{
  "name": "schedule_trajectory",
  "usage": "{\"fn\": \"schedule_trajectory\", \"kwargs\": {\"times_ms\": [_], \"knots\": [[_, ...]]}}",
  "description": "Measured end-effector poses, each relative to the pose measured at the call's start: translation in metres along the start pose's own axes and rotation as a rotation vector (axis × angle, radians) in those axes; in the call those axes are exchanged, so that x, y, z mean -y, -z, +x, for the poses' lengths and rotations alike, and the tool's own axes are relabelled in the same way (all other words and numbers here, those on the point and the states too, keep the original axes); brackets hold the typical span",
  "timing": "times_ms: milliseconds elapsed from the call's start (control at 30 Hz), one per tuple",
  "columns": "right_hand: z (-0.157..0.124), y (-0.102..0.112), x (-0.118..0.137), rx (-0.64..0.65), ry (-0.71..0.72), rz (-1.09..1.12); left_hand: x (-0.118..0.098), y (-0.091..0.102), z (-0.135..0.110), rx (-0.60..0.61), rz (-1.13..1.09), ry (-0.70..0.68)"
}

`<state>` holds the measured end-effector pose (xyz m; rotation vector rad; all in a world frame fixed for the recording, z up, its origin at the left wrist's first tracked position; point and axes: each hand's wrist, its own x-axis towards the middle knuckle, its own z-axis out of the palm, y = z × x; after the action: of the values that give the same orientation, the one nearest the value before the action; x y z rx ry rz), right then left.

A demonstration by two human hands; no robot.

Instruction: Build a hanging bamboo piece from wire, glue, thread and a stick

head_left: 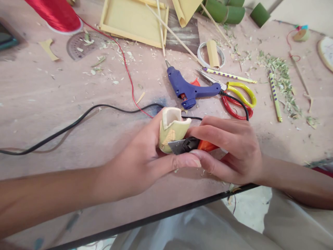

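Observation:
A short pale bamboo piece with a notched, hollow top is gripped by my left hand, whose fingers curl behind it while the thumb lies along the front. On its outer wall is a raised, leaf-like carved patch. My right hand is closed round an orange utility knife with a black blade holder. The knife's flat blade rests against or just before the lower wall of the bamboo; actual contact I cannot make out. My left thumb tip lies close to the right thumb under the knife.
Beyond my hands lie a blue glue gun with a black cord, scissors and a tape ring. A red thread spool, yellow tray, green bamboo sections and shavings are farther out.

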<state>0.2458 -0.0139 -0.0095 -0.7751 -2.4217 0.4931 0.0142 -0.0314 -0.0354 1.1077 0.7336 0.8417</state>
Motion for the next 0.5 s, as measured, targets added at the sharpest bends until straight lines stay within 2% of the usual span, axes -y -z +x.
{"fn": "schedule_trajectory", "kwargs": {"times_ms": [233, 500], "knots": [[-0.0001, 0.0001, 0.005, 0.0, 0.012, -0.084, 0.0006, 0.0034, 0.0, -0.017, 0.212, -0.066], [-0.001, 0.0, 0.0064, -0.023, 0.022, -0.146, -0.0023, 0.0009, 0.0011, -0.048, 0.201, -0.115]]}}
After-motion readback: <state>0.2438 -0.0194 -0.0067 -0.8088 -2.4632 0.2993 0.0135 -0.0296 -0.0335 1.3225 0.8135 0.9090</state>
